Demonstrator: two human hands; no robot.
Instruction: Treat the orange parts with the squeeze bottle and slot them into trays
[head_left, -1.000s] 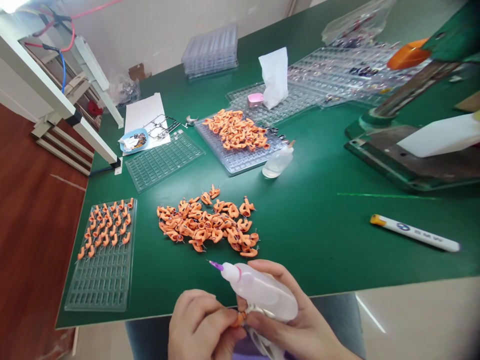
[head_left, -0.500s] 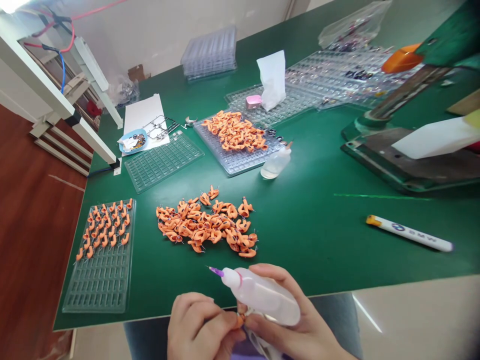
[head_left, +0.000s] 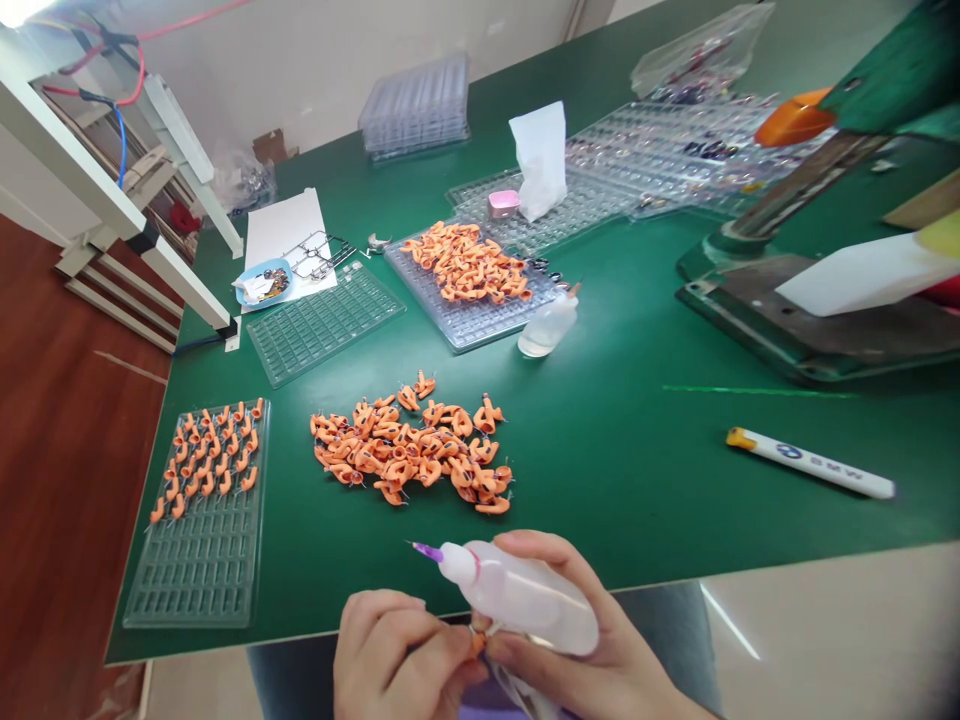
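In my right hand (head_left: pixel 592 640) lies a translucent squeeze bottle (head_left: pixel 532 600), tilted, its purple needle tip (head_left: pixel 427 551) pointing to the upper left. My left hand (head_left: pixel 405 655) pinches a small orange curved part (head_left: pixel 477 642) close to the right thumb and fingertips. Most of that part is covered by fingers. Just beyond my hands spreads a loose pile of similar orange curved parts (head_left: pixel 405 450) with thin wires. To the left, a clear tray (head_left: pixel 195 570) carries rows of these parts in its far half.
Farther back, another orange heap (head_left: pixel 469 265) sits on stacked trays (head_left: pixel 457 325), beside a second bottle (head_left: pixel 547 328). A white marker pen (head_left: pixel 810 464) lies right, below a green press (head_left: pixel 825 340). A blue dish (head_left: pixel 281 285) and an unfilled tray (head_left: pixel 322 325) are back left.
The view has shifted very slightly. Both hands keep their hold on the bottle and the orange part, with hardly any movement.
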